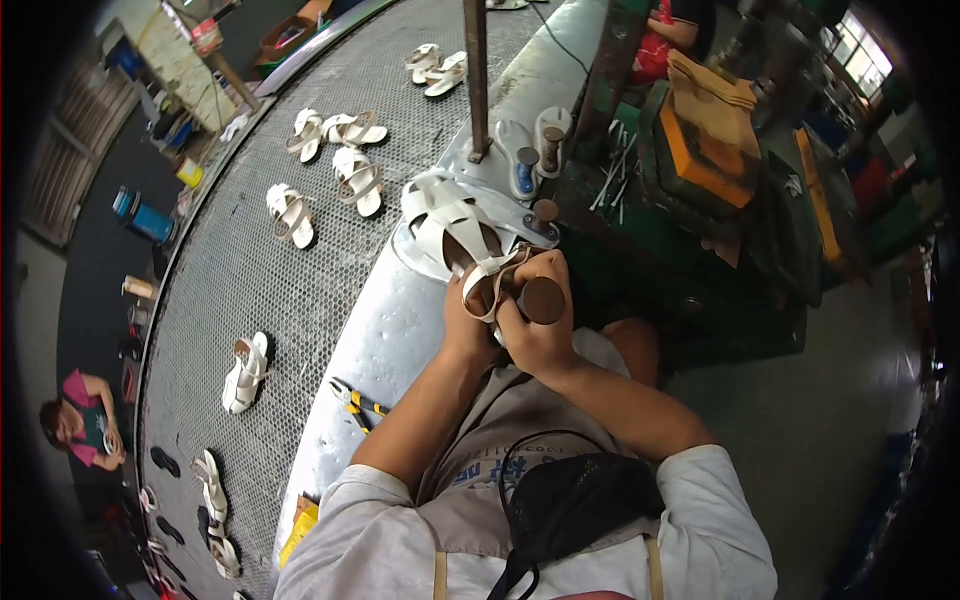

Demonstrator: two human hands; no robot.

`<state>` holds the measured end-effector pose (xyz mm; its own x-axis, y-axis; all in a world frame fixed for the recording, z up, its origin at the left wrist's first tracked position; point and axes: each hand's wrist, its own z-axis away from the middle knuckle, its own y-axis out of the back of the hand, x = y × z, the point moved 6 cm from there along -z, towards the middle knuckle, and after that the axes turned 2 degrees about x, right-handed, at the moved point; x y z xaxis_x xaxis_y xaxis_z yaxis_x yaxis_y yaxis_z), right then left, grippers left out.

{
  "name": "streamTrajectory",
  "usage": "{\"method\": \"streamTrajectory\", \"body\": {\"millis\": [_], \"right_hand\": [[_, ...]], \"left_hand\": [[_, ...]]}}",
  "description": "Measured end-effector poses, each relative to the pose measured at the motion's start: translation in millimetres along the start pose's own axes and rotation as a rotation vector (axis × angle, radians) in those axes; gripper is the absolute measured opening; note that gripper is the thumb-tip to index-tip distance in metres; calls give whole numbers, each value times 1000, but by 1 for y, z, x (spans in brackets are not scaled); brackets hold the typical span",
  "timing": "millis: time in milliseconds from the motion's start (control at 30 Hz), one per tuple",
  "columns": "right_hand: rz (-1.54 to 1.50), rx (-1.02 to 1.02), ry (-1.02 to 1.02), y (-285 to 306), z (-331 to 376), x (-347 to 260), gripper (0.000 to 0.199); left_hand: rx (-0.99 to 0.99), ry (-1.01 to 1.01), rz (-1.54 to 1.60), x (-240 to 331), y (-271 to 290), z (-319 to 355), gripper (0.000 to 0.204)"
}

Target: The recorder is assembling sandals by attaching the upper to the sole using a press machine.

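A white strappy sandal (432, 212) with a brown inside is between my hands, its toe over the metal ledge and its heel towards me. My left hand (468, 325) is closed around the near left side of the heel. With bent fingers my right hand (545, 340) grips the heel strap (488, 271) on the other side. A round brown disc (543, 300) shows against my right hand; what it is fixed to is hidden. Beside the sandal lie grey sole-shaped forms (515, 140) with round posts, one of them blue.
Several white sandals (290, 214) ride on the mesh conveyor (300, 290) to the left. Yellow-and-black pliers (352, 402) lie on the metal ledge (385, 330). A green machine with an orange-sided pad (705, 150) stands at right, with metal rods (616, 170) by it. Another person (85, 420) is across the conveyor.
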<state>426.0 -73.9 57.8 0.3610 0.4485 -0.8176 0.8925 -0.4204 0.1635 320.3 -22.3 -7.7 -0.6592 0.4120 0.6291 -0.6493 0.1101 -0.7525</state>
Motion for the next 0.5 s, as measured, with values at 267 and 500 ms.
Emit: {"method": "streamTrajectory", "body": {"millis": [267, 500], "right_hand": [[141, -541, -443, 50, 36, 14, 68], [445, -185, -3, 144, 8, -19, 48]], "left_hand": [[90, 40, 17, -33, -38, 20, 38], [-298, -173, 72, 21, -73, -3, 109]]}}
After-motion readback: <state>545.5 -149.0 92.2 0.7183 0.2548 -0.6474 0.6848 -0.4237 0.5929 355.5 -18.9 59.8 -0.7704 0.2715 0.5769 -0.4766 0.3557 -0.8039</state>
